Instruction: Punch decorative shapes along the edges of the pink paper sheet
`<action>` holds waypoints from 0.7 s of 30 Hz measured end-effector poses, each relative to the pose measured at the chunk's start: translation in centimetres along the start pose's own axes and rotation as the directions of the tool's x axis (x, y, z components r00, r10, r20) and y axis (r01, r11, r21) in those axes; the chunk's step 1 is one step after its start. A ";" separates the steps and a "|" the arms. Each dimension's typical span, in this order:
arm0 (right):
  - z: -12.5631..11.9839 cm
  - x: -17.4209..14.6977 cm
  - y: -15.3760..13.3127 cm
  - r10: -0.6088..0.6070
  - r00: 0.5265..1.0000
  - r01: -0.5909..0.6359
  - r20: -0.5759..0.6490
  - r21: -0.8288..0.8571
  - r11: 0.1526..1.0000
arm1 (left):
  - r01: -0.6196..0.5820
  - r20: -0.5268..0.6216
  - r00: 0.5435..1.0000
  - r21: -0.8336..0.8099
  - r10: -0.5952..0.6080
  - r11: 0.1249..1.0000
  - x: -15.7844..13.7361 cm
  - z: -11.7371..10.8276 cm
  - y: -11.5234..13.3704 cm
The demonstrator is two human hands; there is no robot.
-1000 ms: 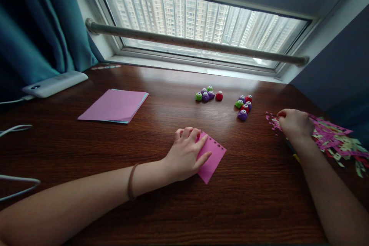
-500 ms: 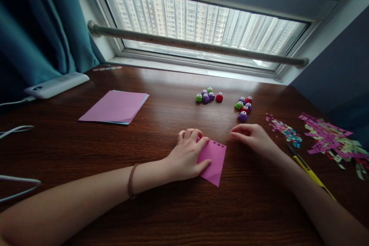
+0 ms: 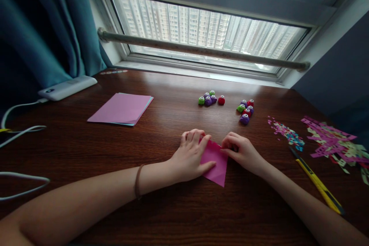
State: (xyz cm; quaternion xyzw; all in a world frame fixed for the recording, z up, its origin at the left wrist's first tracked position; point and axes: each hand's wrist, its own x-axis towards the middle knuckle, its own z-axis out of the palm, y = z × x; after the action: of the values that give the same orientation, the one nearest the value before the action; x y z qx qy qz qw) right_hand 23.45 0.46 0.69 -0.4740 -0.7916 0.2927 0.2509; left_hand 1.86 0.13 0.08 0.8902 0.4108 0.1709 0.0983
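Observation:
A small sheet of pink paper (image 3: 215,163) lies on the brown wooden table, its far edge partly behind my fingers. My left hand (image 3: 190,159) rests on its left part with the thumb spread away from the fingers, pressing it down. At the far right corner of the sheet, my right hand (image 3: 240,152) has thumb and index finger pinched on the paper. Farther back stand two groups of little craft punches in green, purple and red, one group (image 3: 208,100) in the middle and one group (image 3: 246,111) to the right.
Stacked pink and blue paper (image 3: 121,108) lies at left, near a white power bank (image 3: 69,87) with a cable. To the right are punched confetti (image 3: 288,132), cut paper strips (image 3: 334,138) and a yellow utility knife (image 3: 319,184) beside my right forearm. A window stands behind the table.
My right hand has moved left from beside the paper and now pinches its far right corner. The left hand stays on the sheet. The whole view has shifted slightly.

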 end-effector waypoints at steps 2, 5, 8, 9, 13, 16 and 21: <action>0.2 0.0 -0.2 -0.033 0.999 0.034 -0.013 0.066 0.997 | -0.016 -0.028 0.999 -0.033 0.015 0.999 0.0 -0.2 -0.1; 0.4 -0.1 -0.4 -0.025 0.998 0.031 -0.051 0.108 0.994 | -0.019 -0.066 0.998 -0.125 0.011 0.992 0.0 -0.6 -0.2; 0.7 -0.1 -0.7 0.034 0.997 -0.022 -0.076 0.156 0.987 | -0.030 -0.075 0.997 -0.247 0.012 0.969 0.1 -0.8 -0.4; 0.8 -0.1 -0.8 0.060 0.995 -0.045 -0.076 0.190 0.981 | -0.025 -0.072 0.997 -0.298 0.004 0.954 0.1 -0.9 -0.5; 0.4 0.4 -0.3 0.136 0.986 -0.092 -0.099 0.357 0.930 | 0.035 -0.050 0.996 -0.491 -0.068 0.871 0.4 -0.8 -1.0; -0.7 2.3 1.0 0.190 0.951 -0.128 -0.244 0.248 0.960 | 0.049 -0.030 0.996 -0.565 -0.081 0.824 0.5 -0.8 -1.3; -2.2 9.2 4.0 0.197 0.863 -0.246 -0.466 -0.047 0.968 | 0.078 0.014 0.996 -0.677 -0.093 0.732 0.4 -0.8 -1.5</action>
State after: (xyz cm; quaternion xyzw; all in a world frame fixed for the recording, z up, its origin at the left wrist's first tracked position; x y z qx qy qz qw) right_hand 23.50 10.70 0.55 -0.6299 -0.6647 0.1578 0.3695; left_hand 0.75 1.39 0.47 0.7718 0.3622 0.3132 0.4183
